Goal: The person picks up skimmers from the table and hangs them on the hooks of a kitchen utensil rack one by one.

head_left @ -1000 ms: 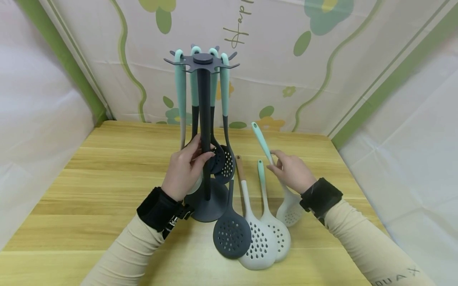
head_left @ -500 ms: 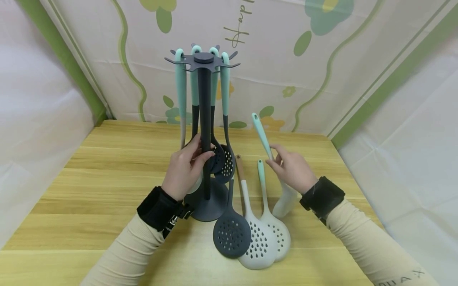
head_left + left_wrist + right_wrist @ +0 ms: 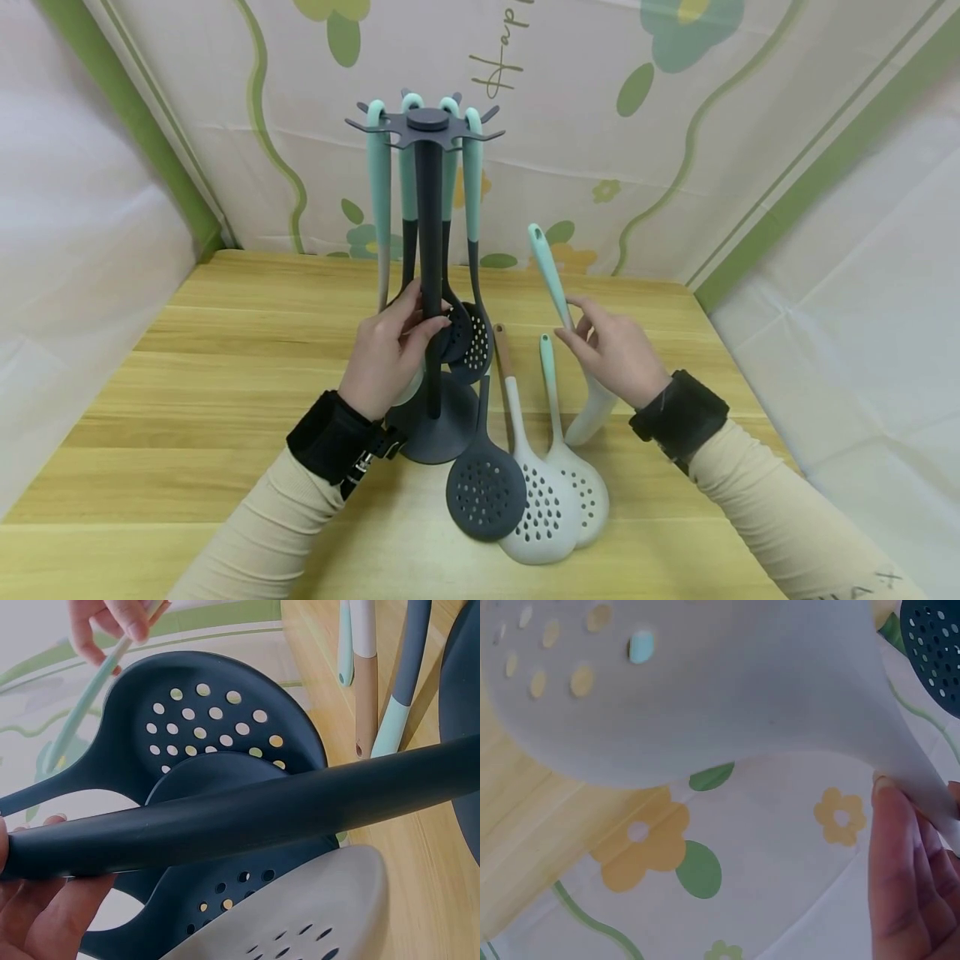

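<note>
My left hand (image 3: 382,358) grips the dark pole of an upright utensil stand (image 3: 430,225), thumb in front and fingers behind. Several mint-handled utensils hang from its hooks, among them a dark perforated ladle (image 3: 210,712) and a pale perforated one (image 3: 315,915). At the right, my right hand (image 3: 622,358) pinches a pale slotted spoon (image 3: 551,271) below its mint handle. The handle points up and away; the palm partly hides the neck. In the right wrist view the spoon's perforated head (image 3: 705,690) shows large, raised over the table.
Between the hands lie a dark skimmer (image 3: 486,492), a white skimmer with a brown handle (image 3: 540,521) and a pale mint-handled skimmer (image 3: 594,508), heads overlapping. The stand's round base (image 3: 442,442) is beside them on the wooden table (image 3: 225,375). A patterned cloth (image 3: 562,125) hangs behind.
My right hand has lifted the slotted spoon slightly; its handle end is higher and its head has turned edge-on and swung left. My left hand stays on the pole.
</note>
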`<state>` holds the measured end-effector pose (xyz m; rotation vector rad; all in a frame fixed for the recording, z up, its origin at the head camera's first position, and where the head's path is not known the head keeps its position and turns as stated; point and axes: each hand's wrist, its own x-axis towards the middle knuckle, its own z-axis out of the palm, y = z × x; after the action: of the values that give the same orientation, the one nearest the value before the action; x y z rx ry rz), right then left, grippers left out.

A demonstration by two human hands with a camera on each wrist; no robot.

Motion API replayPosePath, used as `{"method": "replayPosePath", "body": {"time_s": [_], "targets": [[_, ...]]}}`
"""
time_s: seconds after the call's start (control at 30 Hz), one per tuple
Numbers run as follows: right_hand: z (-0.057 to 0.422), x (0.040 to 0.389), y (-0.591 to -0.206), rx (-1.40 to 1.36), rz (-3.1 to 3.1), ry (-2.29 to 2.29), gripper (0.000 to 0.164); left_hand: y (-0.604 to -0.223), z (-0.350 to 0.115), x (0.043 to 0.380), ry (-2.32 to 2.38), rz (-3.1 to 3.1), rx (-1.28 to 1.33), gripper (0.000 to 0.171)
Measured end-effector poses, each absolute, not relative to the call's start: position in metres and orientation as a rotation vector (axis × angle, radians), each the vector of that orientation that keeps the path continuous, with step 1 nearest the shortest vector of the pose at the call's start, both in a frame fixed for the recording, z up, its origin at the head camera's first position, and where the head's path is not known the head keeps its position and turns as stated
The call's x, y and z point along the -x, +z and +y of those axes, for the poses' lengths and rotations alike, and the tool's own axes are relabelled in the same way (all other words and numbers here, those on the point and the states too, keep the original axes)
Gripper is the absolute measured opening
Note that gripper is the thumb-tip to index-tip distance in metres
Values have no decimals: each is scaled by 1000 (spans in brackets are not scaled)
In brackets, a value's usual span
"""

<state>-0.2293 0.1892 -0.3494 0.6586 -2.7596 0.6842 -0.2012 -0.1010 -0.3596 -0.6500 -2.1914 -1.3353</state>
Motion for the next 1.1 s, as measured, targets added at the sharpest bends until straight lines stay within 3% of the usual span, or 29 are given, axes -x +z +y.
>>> {"method": "replayPosePath", "body": {"time_s": [1.1], "targets": [[184,217,-339,-771,-2573,691,43,-360,-100,201,-1342,-2188,643,36]]}}
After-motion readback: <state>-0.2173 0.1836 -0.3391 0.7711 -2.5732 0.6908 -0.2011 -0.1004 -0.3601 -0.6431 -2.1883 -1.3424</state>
